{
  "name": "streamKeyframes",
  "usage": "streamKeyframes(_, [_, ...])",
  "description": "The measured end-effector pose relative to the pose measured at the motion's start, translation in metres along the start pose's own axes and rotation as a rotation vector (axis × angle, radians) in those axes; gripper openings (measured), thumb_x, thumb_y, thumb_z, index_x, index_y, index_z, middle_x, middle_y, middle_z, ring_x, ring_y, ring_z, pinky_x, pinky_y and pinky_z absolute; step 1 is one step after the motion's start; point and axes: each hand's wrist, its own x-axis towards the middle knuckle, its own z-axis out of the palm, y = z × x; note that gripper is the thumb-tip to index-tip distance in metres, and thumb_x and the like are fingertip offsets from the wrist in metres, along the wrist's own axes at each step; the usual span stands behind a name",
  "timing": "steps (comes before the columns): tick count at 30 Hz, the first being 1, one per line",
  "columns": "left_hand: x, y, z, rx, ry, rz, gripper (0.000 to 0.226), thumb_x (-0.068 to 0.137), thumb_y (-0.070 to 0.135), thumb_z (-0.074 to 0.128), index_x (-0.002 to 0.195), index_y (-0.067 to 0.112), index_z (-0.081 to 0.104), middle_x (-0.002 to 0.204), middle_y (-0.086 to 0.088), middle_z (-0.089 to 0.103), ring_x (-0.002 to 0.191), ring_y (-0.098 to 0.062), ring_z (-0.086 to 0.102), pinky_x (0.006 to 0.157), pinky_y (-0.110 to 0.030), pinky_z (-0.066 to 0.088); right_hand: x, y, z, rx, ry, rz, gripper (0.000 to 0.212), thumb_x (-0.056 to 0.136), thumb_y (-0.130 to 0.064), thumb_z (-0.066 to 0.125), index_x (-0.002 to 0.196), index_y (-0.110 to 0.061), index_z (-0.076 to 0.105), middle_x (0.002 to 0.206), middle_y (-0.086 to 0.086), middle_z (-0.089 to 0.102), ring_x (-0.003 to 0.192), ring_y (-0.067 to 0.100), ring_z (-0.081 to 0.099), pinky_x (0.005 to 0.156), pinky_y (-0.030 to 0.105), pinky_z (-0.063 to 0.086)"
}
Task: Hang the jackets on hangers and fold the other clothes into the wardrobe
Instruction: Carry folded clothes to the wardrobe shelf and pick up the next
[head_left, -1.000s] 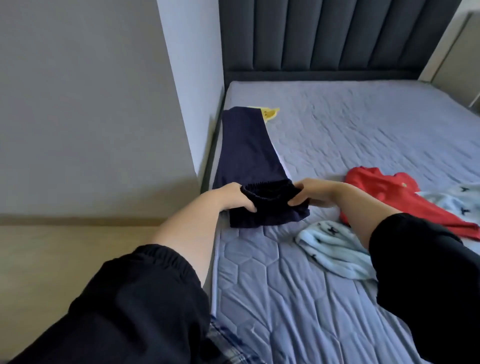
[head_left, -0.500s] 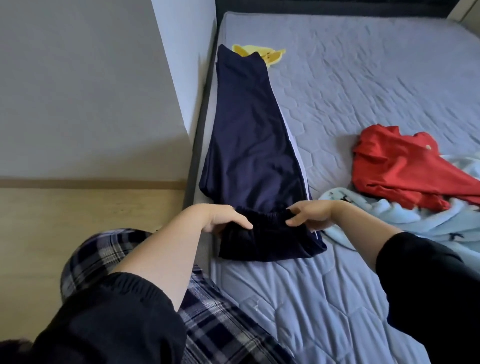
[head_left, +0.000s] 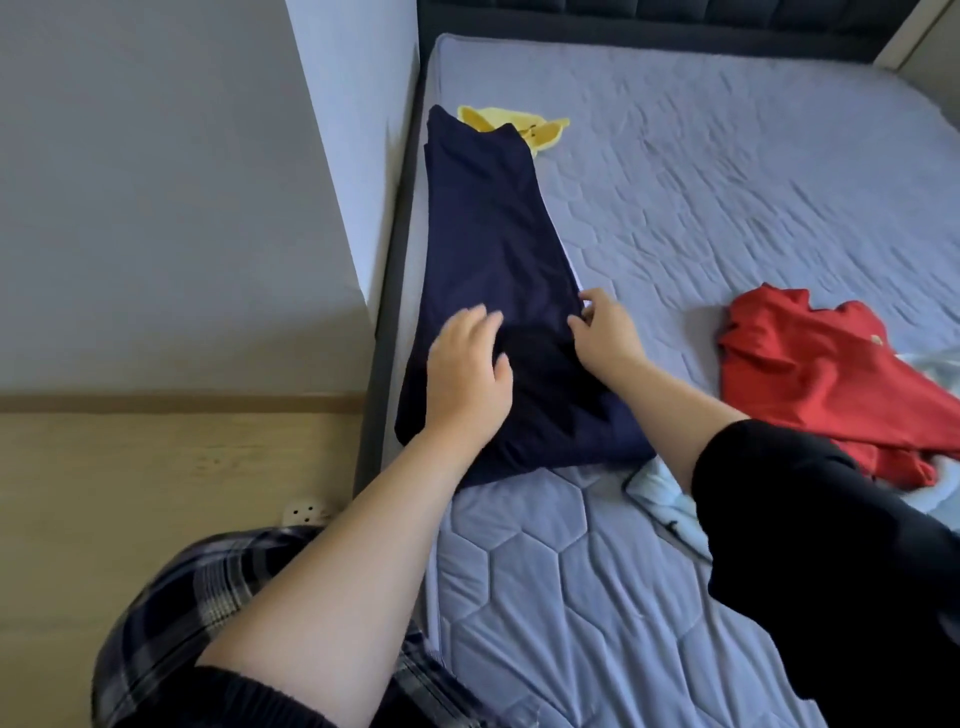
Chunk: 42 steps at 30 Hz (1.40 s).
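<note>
Your left hand (head_left: 467, 374) presses flat on the navy trousers (head_left: 493, 234) at the bed's (head_left: 727, 182) left edge, right hand (head_left: 605, 338) touching them loose-fingered — first fold down; red shirt (head_left: 810, 374) and pale-blue garment (head_left: 660, 493) lie unfolded.

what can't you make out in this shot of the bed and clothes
Head view:
Yellow garment: near part hidden behind the navy trousers.
Light blue garment: mostly covered by the right sleeve, cut by the right edge.
Left hand: fingers blurred.
Right hand: pinching or just touching the trousers' edge, unclear.
Wardrobe, hangers: out of frame.
</note>
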Motion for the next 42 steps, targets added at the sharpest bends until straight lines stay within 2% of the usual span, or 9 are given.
streamKeyframes(3, [-0.014,-0.025,0.019,0.257,-0.364,-0.124,0.05,0.1,0.025,0.04,0.148,0.015,0.03,0.159,-0.004,0.015,0.147,-0.022,0.006,0.118,-0.05,0.012,-0.018,0.012,0.024,-0.183,0.017,-0.128,0.041,0.096,-0.013,0.044,0.137,-0.008,0.043,0.137,0.013,0.047,0.125,0.03,0.042,0.101,0.04,0.036])
streamKeyframes(9, [-0.023,-0.053,0.04,0.361,-0.686,-0.124,0.059,0.103,0.039,0.026,0.153,0.021,0.002,0.161,-0.001,-0.013,0.148,-0.022,-0.009,0.118,-0.048,0.006,-0.046,0.049,0.058,-0.172,-0.233,0.068,0.061,0.098,-0.03,0.046,0.149,-0.007,0.022,0.15,0.015,0.034,0.137,0.032,0.033,0.112,0.041,0.029])
streamKeyframes(15, [-0.016,-0.058,0.043,0.297,-0.679,-0.086,0.058,0.103,0.039,0.027,0.153,0.024,0.002,0.16,0.001,-0.016,0.147,-0.022,-0.013,0.118,-0.047,0.003,-0.014,0.035,0.039,0.183,-0.141,0.286,0.044,0.089,-0.029,0.064,0.127,-0.01,0.053,0.122,0.001,0.059,0.108,0.019,0.056,0.09,0.028,0.043])
streamKeyframes(20, [-0.009,-0.04,0.039,0.223,-0.318,0.025,0.056,0.1,0.024,0.037,0.152,0.021,0.018,0.161,-0.002,0.003,0.148,-0.023,-0.003,0.117,-0.048,0.005,-0.011,0.017,0.032,0.27,0.15,0.179,0.034,0.096,-0.02,0.053,0.13,-0.015,0.048,0.117,-0.001,0.057,0.105,0.015,0.052,0.087,0.026,0.039])
streamKeyframes(23, [-0.013,-0.042,0.041,0.249,-0.355,0.054,0.053,0.101,0.027,0.035,0.152,0.021,0.021,0.161,-0.001,0.005,0.148,-0.023,-0.003,0.117,-0.049,0.006,-0.014,0.026,0.044,-0.184,0.053,0.114,0.051,0.097,-0.018,0.048,0.144,-0.011,0.03,0.143,0.011,0.039,0.129,0.03,0.038,0.105,0.04,0.035])
streamKeyframes(26, [-0.021,-0.052,0.049,0.314,-0.542,-0.046,0.054,0.102,0.038,0.026,0.153,0.023,0.012,0.161,0.0,-0.004,0.148,-0.023,-0.009,0.118,-0.049,0.005,-0.021,0.031,0.051,-0.365,0.081,-0.227,0.056,0.096,-0.015,0.045,0.149,-0.014,0.027,0.155,0.01,0.025,0.142,0.03,0.023,0.116,0.045,0.021])
streamKeyframes(30, [-0.021,-0.06,0.055,0.376,-0.692,-0.101,0.056,0.102,0.043,0.023,0.153,0.027,0.006,0.161,0.005,-0.008,0.148,-0.019,-0.011,0.119,-0.047,0.003,-0.025,0.056,0.048,-0.77,-0.304,-0.296,0.059,0.101,-0.042,0.027,0.153,-0.032,0.0,0.162,-0.005,-0.002,0.148,0.02,-0.003,0.118,0.05,0.001])
streamKeyframes(38, [-0.013,-0.048,0.039,0.433,-0.656,-0.042,0.059,0.1,0.041,0.034,0.152,0.022,0.015,0.161,-0.003,-0.001,0.148,-0.024,-0.008,0.117,-0.05,0.003,-0.037,0.035,0.032,-0.555,-0.19,-0.299,0.061,0.102,-0.04,0.033,0.154,-0.016,0.009,0.162,0.002,0.0,0.148,0.019,-0.005,0.12,0.043,0.0])
streamKeyframes(42, [-0.01,-0.033,0.021,0.387,-0.564,0.05,0.048,0.093,0.04,0.048,0.135,0.017,0.046,0.135,-0.005,0.04,0.129,-0.025,0.033,0.106,-0.038,0.028,-0.07,0.042,0.011,-0.543,-0.377,-0.481,0.074,0.094,-0.053,0.043,0.153,-0.017,0.016,0.162,-0.001,0.001,0.148,0.013,-0.006,0.121,0.04,-0.001])
